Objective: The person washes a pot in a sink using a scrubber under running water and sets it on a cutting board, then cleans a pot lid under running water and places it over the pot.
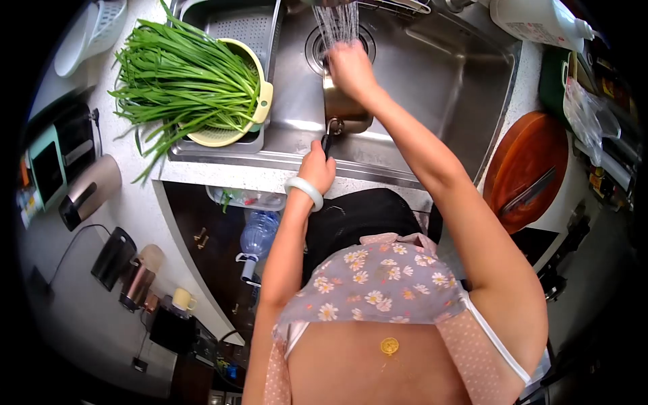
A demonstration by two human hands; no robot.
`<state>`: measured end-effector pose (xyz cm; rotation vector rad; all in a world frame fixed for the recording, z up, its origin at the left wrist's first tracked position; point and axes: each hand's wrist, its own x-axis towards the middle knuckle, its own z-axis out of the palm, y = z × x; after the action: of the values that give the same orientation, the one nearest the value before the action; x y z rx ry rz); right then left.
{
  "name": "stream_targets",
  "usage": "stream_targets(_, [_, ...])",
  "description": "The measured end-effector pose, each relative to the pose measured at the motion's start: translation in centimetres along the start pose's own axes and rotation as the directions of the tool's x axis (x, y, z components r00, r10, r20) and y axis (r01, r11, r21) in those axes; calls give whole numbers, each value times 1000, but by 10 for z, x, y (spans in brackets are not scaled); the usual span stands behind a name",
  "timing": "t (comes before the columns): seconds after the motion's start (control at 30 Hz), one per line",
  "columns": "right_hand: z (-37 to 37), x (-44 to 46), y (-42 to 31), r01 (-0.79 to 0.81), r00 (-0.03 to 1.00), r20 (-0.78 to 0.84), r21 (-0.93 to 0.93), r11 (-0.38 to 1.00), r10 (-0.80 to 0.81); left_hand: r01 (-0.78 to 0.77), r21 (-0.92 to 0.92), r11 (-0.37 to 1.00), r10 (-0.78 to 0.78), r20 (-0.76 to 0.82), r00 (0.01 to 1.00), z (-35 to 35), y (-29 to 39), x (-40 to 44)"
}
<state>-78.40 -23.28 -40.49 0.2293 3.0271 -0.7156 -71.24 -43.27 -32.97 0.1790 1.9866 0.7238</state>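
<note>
My left hand (316, 169) is closed round the black handle (327, 143) of a small metal saucepan (347, 116) at the sink's front edge. The saucepan is inside the metal sink (432, 101), its far part hidden behind my right hand (351, 69). That hand is bent into a fist under the running water (337, 23), close to the far end of the saucepan. Something dark shows beside its fingers, but I cannot make out what it is. Left of the sink basin, long green stalks (182, 81) lie in a pale yellow colander (264, 101).
A round wooden board (526, 148) with a knife (530, 189) on it is right of the sink. A white jug (540, 23) stands at the back right. A kettle (98, 185) is on the left counter, and a blue water bottle (258, 233) sits below the counter.
</note>
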Motion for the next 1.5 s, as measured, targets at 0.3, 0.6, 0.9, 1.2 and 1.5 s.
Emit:
stream_targets(0.3, [-16,-3,13,-177,983,-38,85,980,181,-5,15,1000,5,19,1000,-3,-4,1])
stream_targets(0.6, [5,-32,50,-227,936,-172,371,900,307,15,530,848,-21,6,1000,-65,72,69])
stream_targets(0.9, [-40,-58,30,-68,909,-303,570,819,286,-155,-554,818,215,44,976,-11,75,144])
stream_targets(1.2, [-136,-48,44,130,814,-480,698,704,326,-547,-436,715,532,-169,830,-29,162,45])
stream_targets(1.5, [-194,-58,13,313,729,-682,252,916,-62,-616,-568,547,575,-280,769,-41,189,13])
